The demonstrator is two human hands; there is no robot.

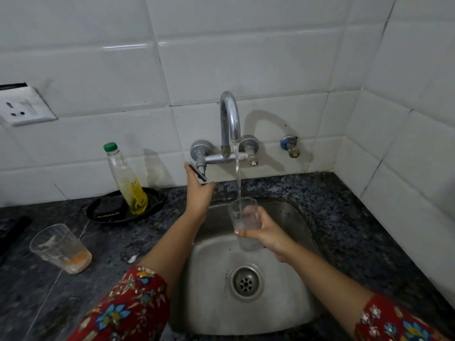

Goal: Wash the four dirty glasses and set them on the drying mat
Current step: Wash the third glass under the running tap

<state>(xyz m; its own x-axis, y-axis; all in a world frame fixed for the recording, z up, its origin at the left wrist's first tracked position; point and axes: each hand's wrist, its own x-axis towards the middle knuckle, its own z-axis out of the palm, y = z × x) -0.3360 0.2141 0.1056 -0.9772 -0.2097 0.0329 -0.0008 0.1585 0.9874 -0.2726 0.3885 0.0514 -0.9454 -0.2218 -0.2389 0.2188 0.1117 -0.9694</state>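
- The held glass (240, 212) was above the sink (216, 316), directly under the spout (230, 116). It stood close to upright, with its long axis running up and down, its mouth upward and its rim tipped slightly left.
- The stream (237, 173) fell straight into that open mouth, so mouth and water were in line. Judged from this, rinsing was the step in hand.
- The right hand (269, 236) gripped the glass from the right side. Its fingers curled round the lower wall and the thumb lay across the front. The rim and upper wall stood free above the fingers.
- The left hand (198, 194) was away from the glass, up and to the left. Its fingers reached straight onto the tap lever (197, 171) and the thumb was spread out to the right. It touched the lever rather than clenching it.
- The right hand was therefore the one carrying the glass, and the left hand was the nearer to the water control.
- Below the glass lay the drain (246, 281).
- Well to the left, on the counter (344, 217), a dirty glass (60, 248) stood mouth up with orange residue at its bottom.
- Behind it a green-capped bottle (125, 178) stood in a black dish (103, 212).
- No drying mat could be made out.
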